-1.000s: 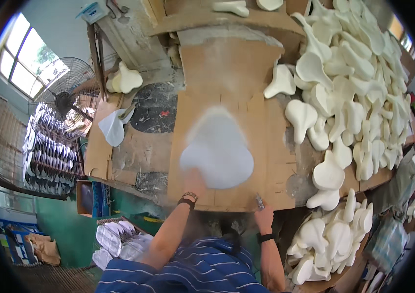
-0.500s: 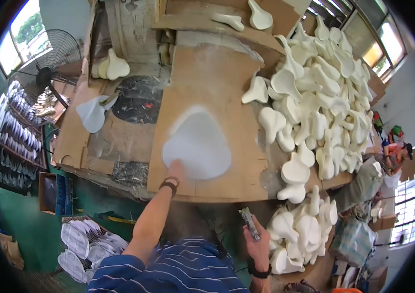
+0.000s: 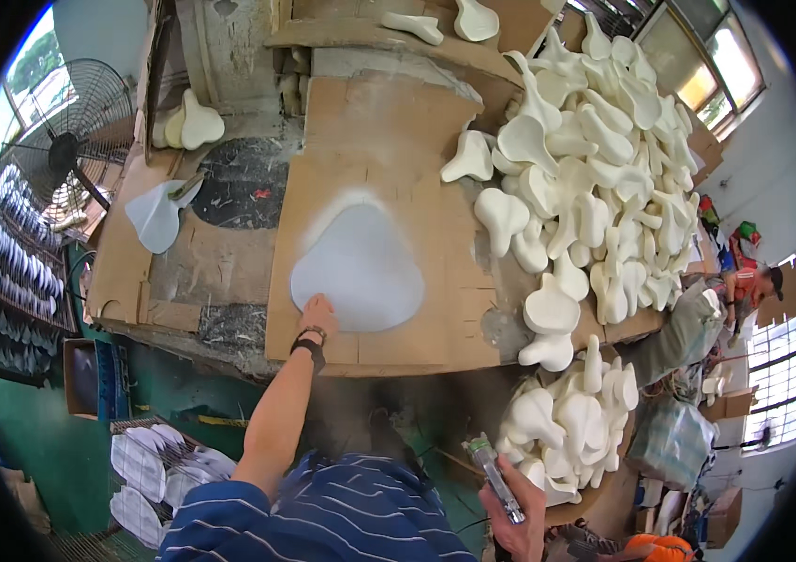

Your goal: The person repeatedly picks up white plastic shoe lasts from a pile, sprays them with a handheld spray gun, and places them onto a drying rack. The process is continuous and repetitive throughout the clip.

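Observation:
A smooth, pale grey saddle-shaped cover (image 3: 361, 267) lies flat on brown cardboard, its narrow end away from me. White overspray haloes its far edge. My left hand (image 3: 317, 317) is at the cover's near left edge, fingers bent and closed on it, with dark bands at the wrist. Low on the right, in front of the bench, my right hand (image 3: 520, 515) is wrapped around a metal spray gun (image 3: 493, 476). The gun is held away from the cover; part of its body is hidden by my fingers.
Many cream saddle-shaped foam pads (image 3: 595, 169) are heaped on the bench's right, with a second pile (image 3: 571, 421) below. Another grey cover (image 3: 154, 217) with a brush-like tool lies left. A fan (image 3: 63, 150) and a rack of covers (image 3: 19, 281) stand left. Another person (image 3: 754, 286) is far right.
The whole view has shifted slightly. My right hand with the spray gun has moved down and toward my body. My left hand stays at the cover's near left edge.

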{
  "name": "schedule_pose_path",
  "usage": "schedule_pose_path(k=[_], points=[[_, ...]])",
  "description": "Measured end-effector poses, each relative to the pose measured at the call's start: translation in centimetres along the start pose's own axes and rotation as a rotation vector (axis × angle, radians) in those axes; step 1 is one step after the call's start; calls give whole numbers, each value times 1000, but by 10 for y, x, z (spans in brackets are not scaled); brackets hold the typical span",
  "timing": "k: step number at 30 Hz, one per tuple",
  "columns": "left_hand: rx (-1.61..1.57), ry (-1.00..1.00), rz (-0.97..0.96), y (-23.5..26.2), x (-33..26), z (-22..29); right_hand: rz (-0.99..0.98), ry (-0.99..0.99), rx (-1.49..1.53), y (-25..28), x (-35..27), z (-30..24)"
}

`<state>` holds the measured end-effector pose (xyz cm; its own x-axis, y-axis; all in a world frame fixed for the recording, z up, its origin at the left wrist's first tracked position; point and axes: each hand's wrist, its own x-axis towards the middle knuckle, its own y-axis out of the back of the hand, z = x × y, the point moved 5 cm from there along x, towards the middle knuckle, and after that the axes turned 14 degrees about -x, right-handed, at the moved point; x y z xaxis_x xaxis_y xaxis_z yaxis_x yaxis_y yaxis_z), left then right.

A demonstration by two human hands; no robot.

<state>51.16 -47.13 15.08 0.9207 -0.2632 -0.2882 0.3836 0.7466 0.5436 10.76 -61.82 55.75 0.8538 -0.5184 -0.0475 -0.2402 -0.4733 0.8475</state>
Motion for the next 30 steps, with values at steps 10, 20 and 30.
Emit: schedule_pose_path(k=[10, 20, 30], points=[[-383, -169, 121, 23, -46, -79, -28, 64, 85, -7, 62, 11], [-507, 446, -73, 11, -225, -210, -86, 218, 132, -15, 96, 0], [-823, 1071, -223, -40, -314, -383, -354, 233, 124, -18, 82, -2]])
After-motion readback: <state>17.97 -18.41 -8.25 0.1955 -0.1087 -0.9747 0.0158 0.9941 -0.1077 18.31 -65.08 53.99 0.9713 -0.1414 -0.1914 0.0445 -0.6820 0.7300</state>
